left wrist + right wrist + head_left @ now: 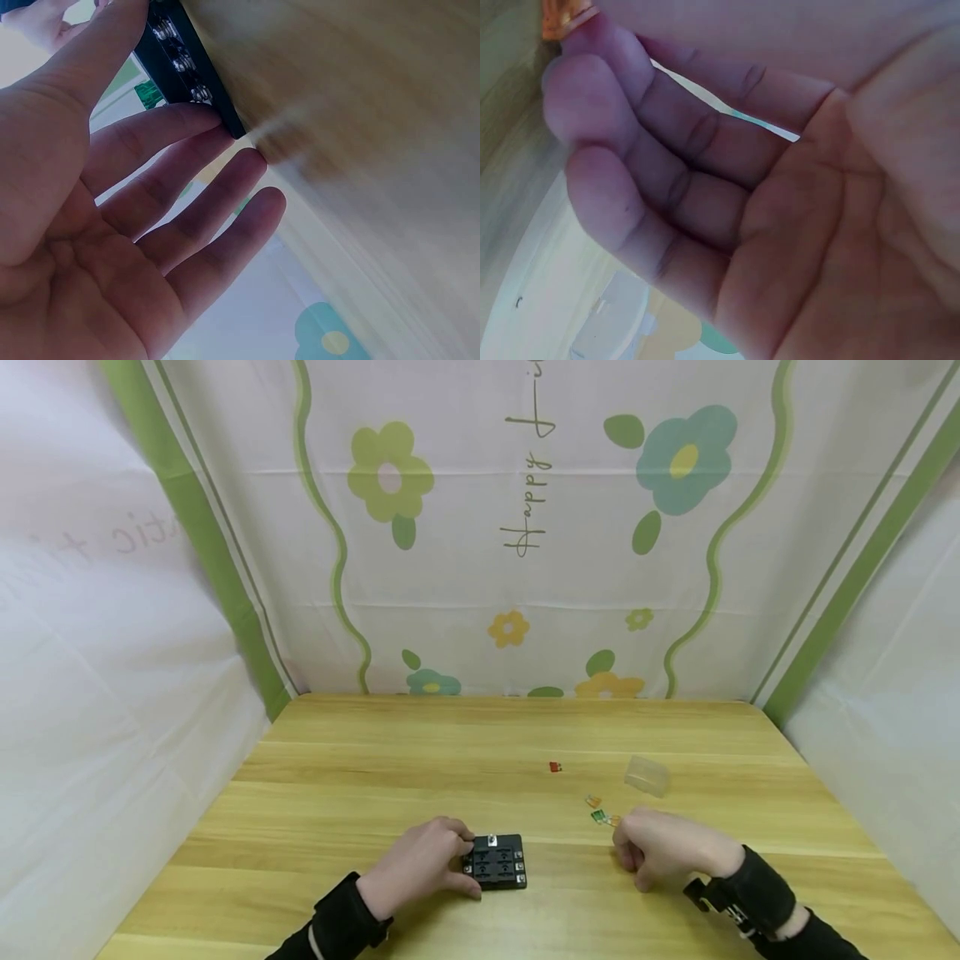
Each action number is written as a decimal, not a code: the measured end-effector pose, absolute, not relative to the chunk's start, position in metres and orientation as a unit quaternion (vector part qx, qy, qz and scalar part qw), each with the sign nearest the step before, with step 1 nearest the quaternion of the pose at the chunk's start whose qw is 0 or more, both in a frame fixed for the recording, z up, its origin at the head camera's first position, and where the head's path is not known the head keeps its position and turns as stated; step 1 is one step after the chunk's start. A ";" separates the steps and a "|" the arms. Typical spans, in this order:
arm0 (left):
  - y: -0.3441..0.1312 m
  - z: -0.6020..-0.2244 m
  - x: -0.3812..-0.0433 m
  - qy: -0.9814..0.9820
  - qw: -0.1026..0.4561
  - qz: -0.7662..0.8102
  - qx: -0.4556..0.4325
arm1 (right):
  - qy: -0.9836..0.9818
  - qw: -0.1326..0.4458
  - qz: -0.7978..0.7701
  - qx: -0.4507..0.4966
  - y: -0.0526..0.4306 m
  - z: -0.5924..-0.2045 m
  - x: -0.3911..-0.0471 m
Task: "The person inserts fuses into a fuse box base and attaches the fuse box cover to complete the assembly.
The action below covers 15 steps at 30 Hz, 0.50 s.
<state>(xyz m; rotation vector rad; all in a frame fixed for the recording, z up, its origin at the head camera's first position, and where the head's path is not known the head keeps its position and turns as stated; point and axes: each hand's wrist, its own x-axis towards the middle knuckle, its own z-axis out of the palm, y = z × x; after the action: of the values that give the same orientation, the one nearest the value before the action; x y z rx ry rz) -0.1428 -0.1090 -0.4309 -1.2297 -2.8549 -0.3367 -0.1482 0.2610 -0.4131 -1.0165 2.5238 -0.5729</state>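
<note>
A pale cloth (585, 581) printed with flowers (684, 460) rises behind the wooden table (375, 752), with more white cloth down both sides. Two bare hands come in from the near edge, each wearing a black wrist strap (347, 912). The left hand (423, 864) has its thumb at the near corner of a black block (497, 863) and its index finger at the far corner, so its grip spans that left edge and holds it, while the other fingers stay half extended alongside. The right hand (675, 843) lies well apart to the right, its grip drawn in with curled fingers and an orange piece (564, 19) at the fingertips (the thumb tip is out of sight in the wrist view, so how firmly it pinches I cannot tell). The block, in the near middle of the table, has dark slots on top and shiny metal terminals along its edges. A clear plastic box (647, 777) sits beyond the right hand. Smallest are the coloured bits: a green piece (598, 816) near the right fingertips, an orange-yellow piece (593, 801) just behind it, and a red piece (555, 767) farther back on its own.
</note>
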 end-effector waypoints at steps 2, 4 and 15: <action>-0.109 -0.430 -0.143 -0.913 0.007 -0.110 -0.393 | 0.894 0.178 -0.202 -0.359 0.261 -0.413 -0.148; -0.109 -0.430 -0.142 -0.913 0.008 -0.111 -0.393 | 0.894 0.178 -0.204 -0.357 0.261 -0.413 -0.149; -0.109 -0.430 -0.142 -0.913 0.008 -0.103 -0.395 | 0.910 0.133 -0.189 -0.345 0.262 -0.416 -0.147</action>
<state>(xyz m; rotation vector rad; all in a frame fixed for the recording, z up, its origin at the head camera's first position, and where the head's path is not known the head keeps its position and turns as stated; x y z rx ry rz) -0.1423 -0.1090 -0.4298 -1.2360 -2.8536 -0.3221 -0.1473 0.2623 -0.4156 -1.0002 2.6384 -0.5476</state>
